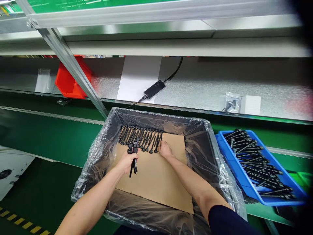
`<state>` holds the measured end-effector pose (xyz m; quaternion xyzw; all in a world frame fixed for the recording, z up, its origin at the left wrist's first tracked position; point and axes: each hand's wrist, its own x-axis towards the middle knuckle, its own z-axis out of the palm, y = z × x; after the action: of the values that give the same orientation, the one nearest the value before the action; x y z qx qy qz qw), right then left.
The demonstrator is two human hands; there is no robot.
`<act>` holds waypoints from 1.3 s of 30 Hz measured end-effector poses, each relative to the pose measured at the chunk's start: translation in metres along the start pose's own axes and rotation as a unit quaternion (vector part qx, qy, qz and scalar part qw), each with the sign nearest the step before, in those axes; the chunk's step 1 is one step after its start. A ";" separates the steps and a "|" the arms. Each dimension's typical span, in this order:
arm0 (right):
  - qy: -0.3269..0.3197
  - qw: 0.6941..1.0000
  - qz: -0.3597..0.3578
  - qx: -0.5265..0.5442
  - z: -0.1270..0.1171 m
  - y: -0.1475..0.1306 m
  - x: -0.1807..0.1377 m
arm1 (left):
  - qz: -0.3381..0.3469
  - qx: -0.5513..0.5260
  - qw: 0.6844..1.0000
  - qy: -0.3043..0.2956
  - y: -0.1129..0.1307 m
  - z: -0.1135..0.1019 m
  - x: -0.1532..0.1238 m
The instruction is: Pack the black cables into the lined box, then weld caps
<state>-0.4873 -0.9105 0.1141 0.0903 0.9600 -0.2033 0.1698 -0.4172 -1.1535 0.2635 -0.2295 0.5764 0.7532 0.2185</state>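
Note:
In my left hand point(128, 161) is a small bundle of thin black parts point(133, 148) with thick block-like heads, gripped so that the heads point up and the thin ends hang below. My right hand point(165, 149) is closed at the right end of a row of the same black parts point(139, 133), its fingertips around the last one. That row lies side by side along the far edge of a brown cardboard sheet point(156, 179). The sheet rests inside a dark bin point(198, 130) lined with clear plastic film.
To the right, a blue tray point(276, 160) holds many more black parts. Behind the bin, a metal shelf carries a red bin point(73, 80), white paper point(137, 71), a black adapter with cable point(155, 89) and a small plastic bag point(231, 102). A metal post point(75, 70) slants at left.

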 end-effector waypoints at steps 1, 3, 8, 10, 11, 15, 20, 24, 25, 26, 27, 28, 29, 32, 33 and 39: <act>-0.001 1.000 0.002 0.002 0.000 -0.001 -0.002 | 0.004 0.003 1.000 -0.001 0.000 0.000 0.000; -0.007 1.000 -0.003 0.004 0.000 0.000 -0.005 | 0.014 0.001 1.000 0.002 0.000 0.001 -0.001; 0.058 0.997 0.002 0.048 -0.014 -0.003 -0.017 | 0.023 -0.045 0.999 0.003 0.002 0.008 -0.003; 0.079 0.986 -0.006 0.145 -0.023 -0.014 -0.028 | 0.022 -0.064 0.998 0.003 0.003 0.010 -0.004; 0.054 0.974 -0.020 0.220 -0.027 -0.023 -0.036 | 0.022 -0.071 0.997 0.002 0.003 0.011 -0.005; -0.196 0.824 -0.083 0.525 -0.035 -0.073 -0.082 | 0.028 -0.066 0.997 -0.019 0.001 0.011 -0.007; -0.216 0.738 -0.062 0.637 -0.036 -0.102 -0.108 | 0.025 -0.041 0.998 -0.047 -0.006 0.012 -0.007; -0.105 0.719 0.012 0.687 -0.053 -0.065 -0.068 | -0.009 -0.054 0.998 0.013 -0.004 0.011 -0.005; -0.077 0.745 0.043 0.662 -0.058 -0.050 -0.054 | -0.020 -0.055 0.998 0.022 -0.003 0.011 -0.005; -0.053 0.790 0.081 0.606 -0.063 -0.036 -0.040 | -0.031 -0.056 0.998 0.022 -0.001 0.010 -0.004; -0.037 0.835 0.122 0.535 -0.065 -0.022 -0.027 | -0.040 -0.060 0.997 0.016 0.000 0.010 -0.004; -0.029 0.859 0.151 0.488 -0.066 -0.009 -0.016 | -0.052 -0.067 0.996 0.006 0.002 0.009 -0.004; -0.024 0.879 0.176 0.442 -0.065 0.003 -0.006 | -0.064 -0.076 0.995 -0.003 0.003 0.009 -0.004; -0.020 0.909 0.208 0.359 -0.055 0.027 0.015 | -0.083 -0.094 0.992 -0.014 0.005 0.008 -0.003; -0.018 0.920 0.209 0.331 -0.050 0.031 0.021 | -0.079 -0.094 0.992 -0.010 0.006 0.008 -0.003; -0.009 0.965 0.174 0.194 -0.034 0.029 0.050 | -0.060 -0.069 0.996 0.009 0.004 0.006 0.000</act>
<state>-0.5366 -0.8649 0.1148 0.2853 0.8703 -0.3535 0.1905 -0.4204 -1.1491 0.2681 -0.2850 0.5101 0.7748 0.2413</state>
